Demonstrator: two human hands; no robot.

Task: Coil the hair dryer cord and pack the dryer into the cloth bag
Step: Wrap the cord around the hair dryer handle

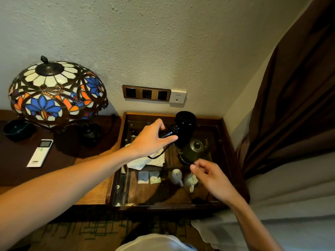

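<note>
My left hand [151, 139] grips the handle of a black hair dryer [184, 126], holding it in the air above a wooden tray [120, 142] with its barrel pointing up towards the wall. The black cord [156, 156] hangs from the handle in a loop and runs right to my right hand [212, 175], which pinches it between thumb and fingers. A white cloth bag [145, 163] lies crumpled on the tray beneath my left wrist, partly hidden by it.
The tray also holds a dark kettle [194, 148], two white cups [183, 178] and two tea sachets [149, 177]. A stained-glass lamp [56, 95], a remote [40, 153] and an ashtray [17, 129] stand on the table at left. Sockets [146, 94] are on the wall; a brown curtain [293, 105] hangs at right.
</note>
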